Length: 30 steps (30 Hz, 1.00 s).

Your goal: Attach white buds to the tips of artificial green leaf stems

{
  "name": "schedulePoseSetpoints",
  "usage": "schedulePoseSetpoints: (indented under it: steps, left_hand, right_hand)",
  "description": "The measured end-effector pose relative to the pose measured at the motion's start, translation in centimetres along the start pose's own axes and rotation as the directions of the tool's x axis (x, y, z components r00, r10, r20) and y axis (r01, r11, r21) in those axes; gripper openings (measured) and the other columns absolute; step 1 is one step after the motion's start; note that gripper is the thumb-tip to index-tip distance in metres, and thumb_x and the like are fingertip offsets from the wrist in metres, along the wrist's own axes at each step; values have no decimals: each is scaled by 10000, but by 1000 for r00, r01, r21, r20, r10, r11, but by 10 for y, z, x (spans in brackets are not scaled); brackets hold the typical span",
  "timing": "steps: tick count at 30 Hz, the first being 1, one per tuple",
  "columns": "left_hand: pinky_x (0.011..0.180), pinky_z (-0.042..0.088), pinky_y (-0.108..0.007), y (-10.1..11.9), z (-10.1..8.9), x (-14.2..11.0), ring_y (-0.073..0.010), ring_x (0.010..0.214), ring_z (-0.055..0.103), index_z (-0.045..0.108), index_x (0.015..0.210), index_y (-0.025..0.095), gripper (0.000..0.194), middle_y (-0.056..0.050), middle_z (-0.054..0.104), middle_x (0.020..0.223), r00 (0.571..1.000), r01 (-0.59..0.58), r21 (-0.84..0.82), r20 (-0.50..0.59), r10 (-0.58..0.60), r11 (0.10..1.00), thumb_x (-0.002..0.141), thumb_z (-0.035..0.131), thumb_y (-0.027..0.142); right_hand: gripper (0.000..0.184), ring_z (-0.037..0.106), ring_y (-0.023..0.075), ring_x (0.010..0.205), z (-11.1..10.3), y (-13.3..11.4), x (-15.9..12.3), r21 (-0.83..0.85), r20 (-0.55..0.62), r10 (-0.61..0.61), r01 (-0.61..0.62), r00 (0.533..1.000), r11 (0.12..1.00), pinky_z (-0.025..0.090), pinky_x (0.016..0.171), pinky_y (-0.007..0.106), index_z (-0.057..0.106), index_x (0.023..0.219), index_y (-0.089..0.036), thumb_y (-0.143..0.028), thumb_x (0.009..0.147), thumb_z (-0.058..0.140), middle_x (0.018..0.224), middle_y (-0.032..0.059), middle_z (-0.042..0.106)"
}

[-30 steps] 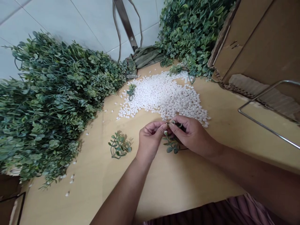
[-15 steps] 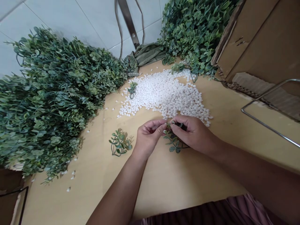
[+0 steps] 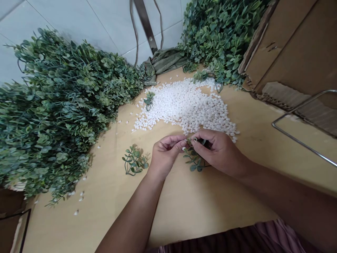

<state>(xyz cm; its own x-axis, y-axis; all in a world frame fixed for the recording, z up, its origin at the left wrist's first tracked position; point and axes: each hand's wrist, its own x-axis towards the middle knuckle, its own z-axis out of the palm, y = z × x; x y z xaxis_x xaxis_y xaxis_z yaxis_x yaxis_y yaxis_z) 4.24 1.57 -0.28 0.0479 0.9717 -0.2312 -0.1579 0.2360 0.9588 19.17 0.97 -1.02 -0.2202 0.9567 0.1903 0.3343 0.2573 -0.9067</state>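
My right hand (image 3: 218, 149) pinches an artificial greenery sprig (image 3: 196, 161) between thumb and forefinger; its leaves hang below the fingers. My left hand (image 3: 167, 154) is closed in a pinch and meets the right fingertips at the sprig's upper end. A small white piece (image 3: 183, 149) shows at the left thumb; the fingers hide part of the contact. Another leafy sprig (image 3: 134, 161) lies on the table left of my left hand. Just beyond both hands spreads a pile of small white pieces (image 3: 181, 102).
A big heap of artificial greenery (image 3: 60, 109) fills the left side, with another heap (image 3: 216, 35) at the back right. A cardboard box (image 3: 295, 45) and a bent metal rod (image 3: 297, 137) stand to the right. Dark cloth (image 3: 168, 60) lies at the back.
Both hands stay nearly in place, fingertips still together at the sprig. Only small finger shifts show, and the view has moved slightly.
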Motion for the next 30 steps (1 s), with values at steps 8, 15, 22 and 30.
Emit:
schedulePoseSetpoints:
  steps: [8,15,22,30]
  left_hand:
    - [555,455,-176,-4,3,-1,-60,532,551,701,661,154,212,6,673,592,997,-33,-32,-66,31,999,507,807,256]
    - [566,453,-176,-4,6,-2,-59,539,558,680,640,154,208,15,673,603,996,-25,-71,-84,19,997,502,809,240]
    - [561,443,-175,-3,7,-3,-69,557,572,699,705,164,198,17,667,585,998,-37,-58,-48,34,998,550,787,250]
    - [562,440,-182,-8,4,0,-63,537,541,706,684,156,179,10,658,590,997,-58,-56,-53,55,997,554,783,251]
  right_hand:
    - [189,552,150,651,2,-3,0,3,-21,-18,18,1000,1000,409,594,262,460,601,-177,-158,790,454,676,42,596]
    - [187,573,157,677,1,-6,-1,-6,-57,-5,5,998,1000,436,608,269,466,607,-187,-171,793,461,700,37,605]
    - [143,581,149,699,1,-6,0,-15,-92,-82,81,992,997,446,649,254,548,679,-177,-161,796,468,710,27,616]
    - [132,593,145,707,2,-6,0,31,-73,-81,83,994,996,455,674,251,596,731,-166,-157,794,480,741,34,642]
